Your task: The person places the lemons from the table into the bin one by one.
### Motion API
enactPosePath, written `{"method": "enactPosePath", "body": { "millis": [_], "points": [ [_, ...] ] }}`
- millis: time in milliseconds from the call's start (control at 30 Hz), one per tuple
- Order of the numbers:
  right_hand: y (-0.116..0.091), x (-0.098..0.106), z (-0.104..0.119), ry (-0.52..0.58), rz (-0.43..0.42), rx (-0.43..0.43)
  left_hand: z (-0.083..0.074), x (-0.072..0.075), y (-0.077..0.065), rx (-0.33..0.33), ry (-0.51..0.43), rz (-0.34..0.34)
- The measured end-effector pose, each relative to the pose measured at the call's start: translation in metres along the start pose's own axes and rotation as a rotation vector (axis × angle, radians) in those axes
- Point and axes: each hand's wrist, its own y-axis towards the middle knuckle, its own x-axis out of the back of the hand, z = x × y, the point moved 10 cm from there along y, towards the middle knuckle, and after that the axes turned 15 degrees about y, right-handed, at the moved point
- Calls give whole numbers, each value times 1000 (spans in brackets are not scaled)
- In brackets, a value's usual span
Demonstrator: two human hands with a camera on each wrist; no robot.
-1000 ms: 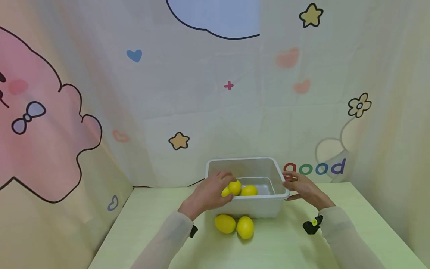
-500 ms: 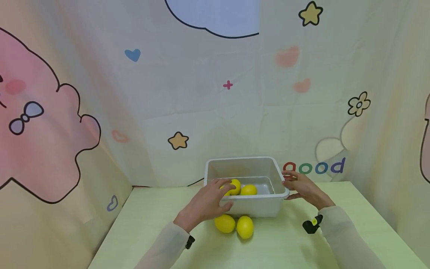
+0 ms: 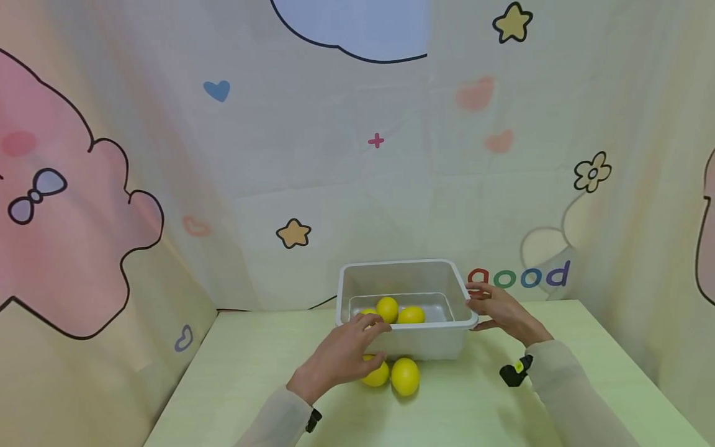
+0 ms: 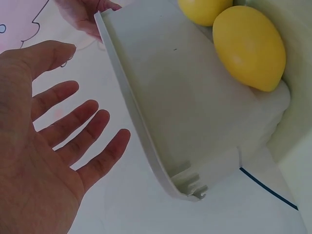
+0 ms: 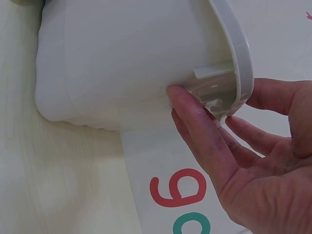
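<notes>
A white plastic bin (image 3: 430, 343) stands at the back of the table, with 3 yellow lemons (image 3: 387, 308) inside it. Two more lemons (image 3: 404, 377) lie on the table against its front; the left one is partly behind my left hand (image 3: 342, 355). That hand hovers by the bin's front left, fingers spread and holding nothing, as the left wrist view also shows. My right hand (image 3: 505, 313) grips the bin's right end: in the right wrist view its fingers (image 5: 195, 117) curl around the rim (image 5: 243, 63) at the handle.
The pale table (image 3: 246, 372) ends at a hanging cloth backdrop (image 3: 268, 155) printed with cartoons, close behind the bin. Cloth also hangs on the left and right sides. Black wrist devices (image 3: 515, 372) sit on both sleeves.
My left hand has drawn back out from over the bin's front rim toward me, empty, uncovering the lemons inside. The right hand has stayed at the bin's right end.
</notes>
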Motion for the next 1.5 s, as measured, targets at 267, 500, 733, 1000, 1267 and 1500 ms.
{"method": "enactPosePath", "body": {
  "millis": [267, 500, 733, 1000, 1267, 1500],
  "points": [
    [2, 2, -2, -6, -9, -7, -7, -16, -9, -26, -25, 19],
    [2, 1, -1, 3, -1, -4, -8, -34, -16, -22, -30, 82],
    [2, 4, 0, -7, -3, -3, -7, -46, -18, -16, -28, 102],
    [3, 4, -2, -3, -9, -7, -6, -68, -22, 1, -27, 163],
    [3, 4, -2, 5, -7, -8, -3, -83, -24, 7, -35, 177],
    [4, 5, -3, -3, 2, -7, -4, -93, -27, -5, -13, 189]
  ]
}}
